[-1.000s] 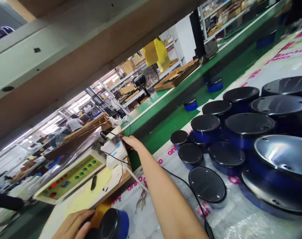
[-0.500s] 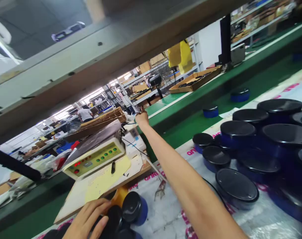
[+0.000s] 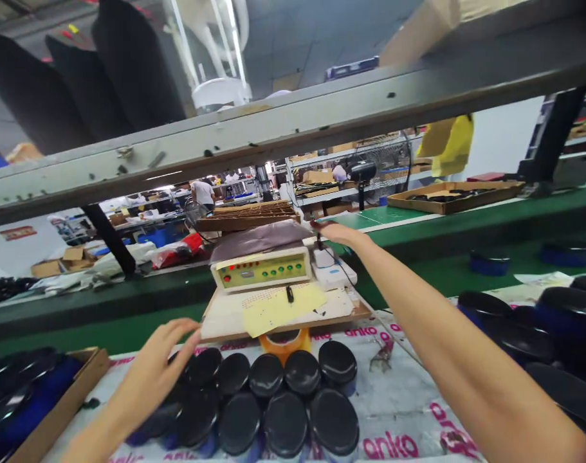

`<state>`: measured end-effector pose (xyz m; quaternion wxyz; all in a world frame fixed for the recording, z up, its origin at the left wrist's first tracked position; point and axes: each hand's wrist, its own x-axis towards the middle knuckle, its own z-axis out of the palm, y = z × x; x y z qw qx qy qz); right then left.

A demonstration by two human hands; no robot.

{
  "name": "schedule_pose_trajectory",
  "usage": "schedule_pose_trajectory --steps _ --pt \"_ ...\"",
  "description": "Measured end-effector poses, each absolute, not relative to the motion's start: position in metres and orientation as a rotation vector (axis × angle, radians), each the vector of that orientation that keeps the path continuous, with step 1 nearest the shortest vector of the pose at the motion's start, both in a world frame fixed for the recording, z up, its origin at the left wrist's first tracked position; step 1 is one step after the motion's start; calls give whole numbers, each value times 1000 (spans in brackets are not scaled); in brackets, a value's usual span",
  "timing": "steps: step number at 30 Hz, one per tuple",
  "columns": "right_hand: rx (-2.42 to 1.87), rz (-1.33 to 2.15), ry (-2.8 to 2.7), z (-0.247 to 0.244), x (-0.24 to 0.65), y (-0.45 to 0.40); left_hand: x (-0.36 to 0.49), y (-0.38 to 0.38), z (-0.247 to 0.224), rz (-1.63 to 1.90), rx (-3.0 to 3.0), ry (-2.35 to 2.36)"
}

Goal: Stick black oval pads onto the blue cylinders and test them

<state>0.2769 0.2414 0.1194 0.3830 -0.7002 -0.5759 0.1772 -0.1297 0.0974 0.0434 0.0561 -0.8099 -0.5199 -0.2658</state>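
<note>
My left hand (image 3: 150,363) is over the left end of the rows of black-topped blue round containers (image 3: 239,421), fingers stretched and thumb apart. Its fingertips come close to the left edge of a white board (image 3: 225,321). Far forward, my right hand (image 3: 338,231) reaches past a white device (image 3: 334,270) with a dark cable, beside the control box (image 3: 264,273). The fingers of that hand are blurred and partly hidden, so I cannot make out what they touch. On the board lie a yellow sheet (image 3: 278,315) and a small black object (image 3: 289,294).
An orange tape roll (image 3: 287,346) sits behind the containers. More containers fill a cardboard box (image 3: 64,411) at left and stand grouped (image 3: 524,337) at right. Beyond runs a green conveyor (image 3: 418,273). A shelf beam (image 3: 254,132) crosses overhead.
The view has turned left and levelled out, showing more containers and the cardboard box. My left hand has lifted off the containers towards the board's edge. My right arm stays stretched forward.
</note>
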Motion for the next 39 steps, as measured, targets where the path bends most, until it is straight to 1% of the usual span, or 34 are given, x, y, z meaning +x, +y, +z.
schedule_pose_trajectory --steps 3,6,8,12,14,17,21,26,30,39 --pt "-1745 498 -1340 110 287 219 -153 132 40 -868 -2354 -1847" --pt "-1781 583 -1147 85 297 187 -155 157 30 -848 -2329 -1911" --pt "-1846 729 -1011 60 300 165 -147 165 24 -812 -2352 -1916" --pt "-1863 1125 -910 21 290 136 -120 153 25 -765 -2437 -1796" --pt "-1801 1280 -933 15 283 130 -105 136 29 -725 -2514 -1712" --pt "-1754 1396 -954 16 278 131 -83 106 31 -631 -2696 -1590" --pt "-1778 1385 -951 15 275 137 -56 78 26 -545 -2847 -1469" --pt "-1800 1334 -932 12 272 139 -34 75 21 -379 -2932 -1421" --pt "-1811 1296 -910 17 270 137 -26 78 21 -293 -2942 -1432" --pt "-1805 1228 -895 29 268 135 -17 74 23 -235 -2897 -1538"
